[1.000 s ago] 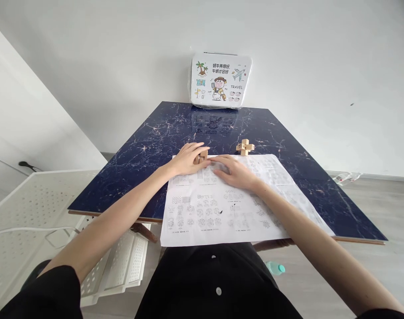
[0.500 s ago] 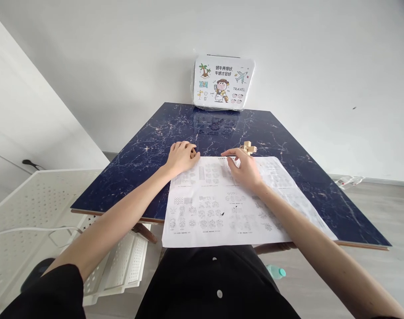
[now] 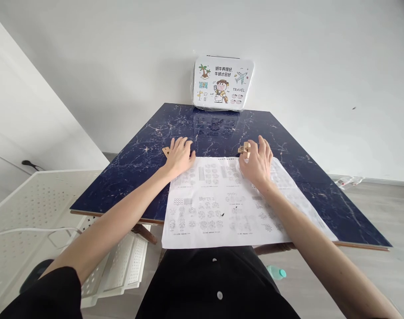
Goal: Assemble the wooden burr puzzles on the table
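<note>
the left hand is lying palm down on the dark blue marble-patterned table top, just beyond the far left corner of the white paper sheet printed with small diagrams. its fingers are stretching out flat and slightly apart, not curling. a flat light wooden piece is peeking out from under the hand's left edge, so the palm seems to be pinning it to the table rather than gripping it.

the right hand is resting at the sheet's far edge, with its fingers rising loosely. the light wooden cross-shaped puzzle is sitting just off the paper, touching the thumb side of this hand. i cannot tell whether thumb and forefinger are pinching it or only resting against it.

the sheet is lying between the two forearms and hanging a little over the near table edge, which is bringing the diagrams close under the person's view. both wooden things are sitting off the paper, leaving the print uncovered.

a white rounded case with cartoon travel drawings is standing at the far edge, leaning on the wall for support. a white perforated plastic rack is sitting beside the table on the left.
</note>
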The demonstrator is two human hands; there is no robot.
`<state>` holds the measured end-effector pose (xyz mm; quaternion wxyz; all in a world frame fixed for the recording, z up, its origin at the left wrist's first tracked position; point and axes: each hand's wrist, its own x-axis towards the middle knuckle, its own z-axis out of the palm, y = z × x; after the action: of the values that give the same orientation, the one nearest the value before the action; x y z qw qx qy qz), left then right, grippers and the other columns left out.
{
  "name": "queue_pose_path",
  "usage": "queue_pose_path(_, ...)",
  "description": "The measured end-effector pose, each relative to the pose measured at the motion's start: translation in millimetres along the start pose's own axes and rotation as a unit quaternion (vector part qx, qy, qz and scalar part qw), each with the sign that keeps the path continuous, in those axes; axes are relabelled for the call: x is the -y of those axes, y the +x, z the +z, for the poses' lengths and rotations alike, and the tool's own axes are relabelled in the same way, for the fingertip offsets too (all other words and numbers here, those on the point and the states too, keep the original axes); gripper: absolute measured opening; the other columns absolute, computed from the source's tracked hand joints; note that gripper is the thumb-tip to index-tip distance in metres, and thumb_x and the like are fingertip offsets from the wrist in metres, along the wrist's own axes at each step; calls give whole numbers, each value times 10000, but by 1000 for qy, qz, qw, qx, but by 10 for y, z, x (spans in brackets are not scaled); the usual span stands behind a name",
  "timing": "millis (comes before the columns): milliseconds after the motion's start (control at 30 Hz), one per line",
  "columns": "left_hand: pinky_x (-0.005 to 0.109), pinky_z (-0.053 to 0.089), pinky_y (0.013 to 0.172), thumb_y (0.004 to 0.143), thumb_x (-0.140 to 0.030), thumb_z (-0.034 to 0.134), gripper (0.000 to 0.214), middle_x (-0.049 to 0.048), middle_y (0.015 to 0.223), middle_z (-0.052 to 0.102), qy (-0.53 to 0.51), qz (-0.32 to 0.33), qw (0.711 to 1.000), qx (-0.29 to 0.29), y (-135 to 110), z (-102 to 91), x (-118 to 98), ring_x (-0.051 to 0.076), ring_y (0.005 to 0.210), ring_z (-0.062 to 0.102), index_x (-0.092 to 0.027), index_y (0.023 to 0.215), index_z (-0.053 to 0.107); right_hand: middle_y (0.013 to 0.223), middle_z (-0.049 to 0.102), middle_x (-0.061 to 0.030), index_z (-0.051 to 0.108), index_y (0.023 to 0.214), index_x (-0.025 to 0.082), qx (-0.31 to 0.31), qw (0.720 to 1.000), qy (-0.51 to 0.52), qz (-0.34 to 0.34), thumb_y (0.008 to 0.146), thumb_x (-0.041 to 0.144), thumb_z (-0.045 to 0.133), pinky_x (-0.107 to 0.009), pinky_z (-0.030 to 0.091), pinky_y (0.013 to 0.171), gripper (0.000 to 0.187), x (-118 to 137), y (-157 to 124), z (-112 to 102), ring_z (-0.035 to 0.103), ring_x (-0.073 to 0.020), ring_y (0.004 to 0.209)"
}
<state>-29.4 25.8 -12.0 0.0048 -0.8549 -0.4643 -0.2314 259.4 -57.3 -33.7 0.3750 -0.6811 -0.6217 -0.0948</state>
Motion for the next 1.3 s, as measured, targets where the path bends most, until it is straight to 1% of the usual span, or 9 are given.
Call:
queue_pose_path(100, 605, 251, 1371, 1059, -375, 490, 511, 242, 1667, 473, -19, 53, 998, 18, 5, -18, -56, 382, 1645, 333, -94, 1483, 536, 1700, 381, -258, 465, 1570, 216, 45, 999, 6, 24, 969, 354, 558, -755, 348, 1183, 624, -85, -25, 107, 346, -502, 1564)
queue_pose_path(200, 597, 327, 1346, 1063, -386, 516, 460, 191, 1679, 476, -55, 81, 995, 33, -1, -25, -109, 349, 1655, 331, -170, 1469, 536, 1678, 408, -241, 456, 1590, 247, 58, 998, 19, 30, 962, 362, 563, -733, 403, 1158, 648, -113, -30, 145, 419, -494, 1511)
queue_pose_path(333, 602, 368, 1323, 1065, -392, 530, 444, 184, 1666, 497, -88, 77, 990, 76, -16, -49, -153, 352, 1623, 390, -186, 1459, 549, 1613, 444, -246, 483, 1572, 243, 57, 998, 23, 34, 946, 356, 563, -694, 461, 1109, 641, -93, -17, 130, 489, -480, 1428)
queue_pose_path(433, 598, 407, 1300, 1064, -390, 532, 429, 167, 1646, 520, -106, 73, 988, 86, -23, -75, -167, 349, 1595, 428, -203, 1449, 561, 1515, 503, -238, 519, 1539, 256, 48, 998, 30, 22, 933, 329, 561, -666, 492, 1057, 611, -67, -14, 110, 529, -459, 1346)
queue_pose_path(733, 574, 465, 1254, 1057, -384, 530, 363, 140, 1539, 605, -131, 95, 984, 77, -29, -105, -173, 333, 1502, 520, -225, 1376, 602, 1372, 562, -206, 660, 1394, 257, 32, 999, 41, -10, 985, 258, 447, -599, 526, 982, 461, 16, -12, 55, 535, -411, 1271)
queue_pose_path(867, 573, 479, 1229, 1058, -395, 520, 341, 135, 1477, 636, -138, 104, 982, 77, -31, -86, -176, 328, 1450, 555, -235, 1342, 619, 1336, 588, -191, 715, 1283, 263, 36, 998, 58, -15, 1019, 262, 378, -540, 543, 854, 428, 44, 12, 17, 566, -392, 1187)
queue_pose_path(967, 570, 497, 1201, 1053, -416, 518, 318, 129, 1411, 660, -142, 112, 981, 76, -30, -66, -168, 329, 1396, 580, -246, 1291, 645, 1314, 617, -188, 734, 1252, 242, 42, 997, 60, -8, 1025, 275, 348, -455, 522, 715, 449, 63, 17, -7, 607, -370, 1090)
queue_pose_path(1100, 577, 514, 1167, 1052, -427, 513, 287, 126, 1361, 671, -141, 121, 980, 76, -27, -57, -160, 330, 1340, 595, -253, 1216, 671, 1265, 647, -168, 757, 1231, 247, 30, 997, 66, -7, 1031, 299, 374, -369, 477, 640, 435, 79, 12, -15, 635, -318, 999)
queue_pose_path(1300, 576, 516, 1157, 1061, -419, 508, 292, 138, 1360, 666, -145, 128, 978, 77, -26, -79, -176, 331, 1338, 584, -230, 1194, 685, 1305, 651, -178, 753, 1274, 233, 33, 997, 63, 1, 1021, 308, 442, -378, 480, 625, 407, 106, 16, -15, 652, -304, 940)
